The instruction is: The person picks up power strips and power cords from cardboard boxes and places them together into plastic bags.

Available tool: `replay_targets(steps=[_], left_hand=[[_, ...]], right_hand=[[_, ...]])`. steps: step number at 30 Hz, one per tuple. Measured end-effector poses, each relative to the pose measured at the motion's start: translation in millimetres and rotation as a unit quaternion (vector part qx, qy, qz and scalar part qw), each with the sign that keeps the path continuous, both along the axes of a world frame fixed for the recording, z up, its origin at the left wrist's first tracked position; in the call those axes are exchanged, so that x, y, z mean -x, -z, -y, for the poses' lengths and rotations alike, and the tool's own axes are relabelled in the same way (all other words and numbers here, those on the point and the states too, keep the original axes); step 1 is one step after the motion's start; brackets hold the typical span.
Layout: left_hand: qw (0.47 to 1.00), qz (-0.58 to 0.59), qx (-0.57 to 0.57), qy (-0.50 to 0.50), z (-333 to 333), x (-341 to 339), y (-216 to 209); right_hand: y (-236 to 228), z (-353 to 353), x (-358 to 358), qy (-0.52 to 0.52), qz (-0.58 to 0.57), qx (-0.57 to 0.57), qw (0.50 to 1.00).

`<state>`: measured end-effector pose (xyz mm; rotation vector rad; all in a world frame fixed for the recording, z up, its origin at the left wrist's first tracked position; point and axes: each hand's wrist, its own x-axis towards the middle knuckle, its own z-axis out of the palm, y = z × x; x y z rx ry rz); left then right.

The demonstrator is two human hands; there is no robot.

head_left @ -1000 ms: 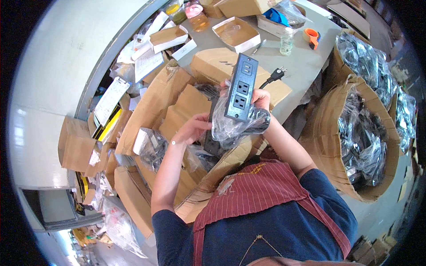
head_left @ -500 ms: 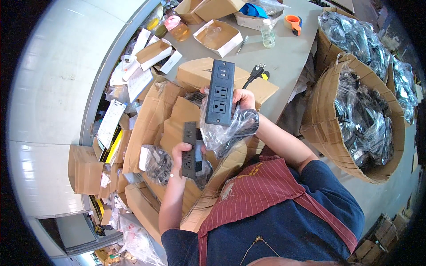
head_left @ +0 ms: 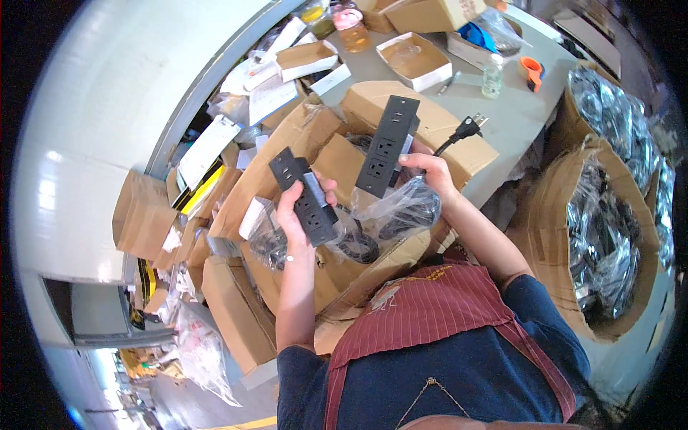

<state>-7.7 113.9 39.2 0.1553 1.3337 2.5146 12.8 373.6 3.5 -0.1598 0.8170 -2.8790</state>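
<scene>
My left hand (head_left: 292, 211) grips a black power strip (head_left: 313, 217) by its side, and the strip leans with its outlets facing up. A second black power strip (head_left: 389, 147), with two outlets and small ports, is held by my right hand (head_left: 432, 170). A clear plastic bag (head_left: 405, 208) with coiled black cord hangs below my right hand. Beside that hand a black plug (head_left: 467, 127) sticks out over a box flap. Both strips are above an open cardboard box (head_left: 261, 168), in which bagged black cords (head_left: 356, 244) show in part.
To the right stand cardboard boxes (head_left: 548, 236) full of bagged black cords. Across the table are a small white-sided tray box (head_left: 438, 79), a clear bottle (head_left: 492, 77), an orange tape dispenser (head_left: 531, 72) and a pink-lidded jar (head_left: 352, 32). Papers and a clipboard (head_left: 204, 152) clutter the left.
Relative to the box, my left hand has lifted its power strip, which now tilts the other way. The strip in my right hand has turned and leans rightward at the top. The whole view has shifted.
</scene>
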Motion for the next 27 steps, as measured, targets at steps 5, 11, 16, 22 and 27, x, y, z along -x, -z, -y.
replay_targets(steps=[5, 11, 16, 22, 27], left_hand=[[0.941, -0.099, 0.214, -0.244, -26, 2, -18], [0.816, -0.213, 0.407, -0.35, -45, 0, -19], [0.795, -0.238, 0.45, -0.331, -53, -10, -17], [0.805, -0.338, 0.389, -0.295, -55, -3, 0], [0.848, -0.361, 0.32, -0.219, -48, 2, 0]], right_hand=[[-20, 8, 7, 0.029, -0.03, -0.126, 0.991], [-81, 35, -6, 0.199, -0.229, -0.583, 0.753], [-78, 54, -1, 0.216, -0.213, -0.623, 0.721], [-61, 58, 1, 0.255, -0.239, -0.667, 0.658], [-58, 50, 7, 0.244, -0.255, -0.612, 0.708]])
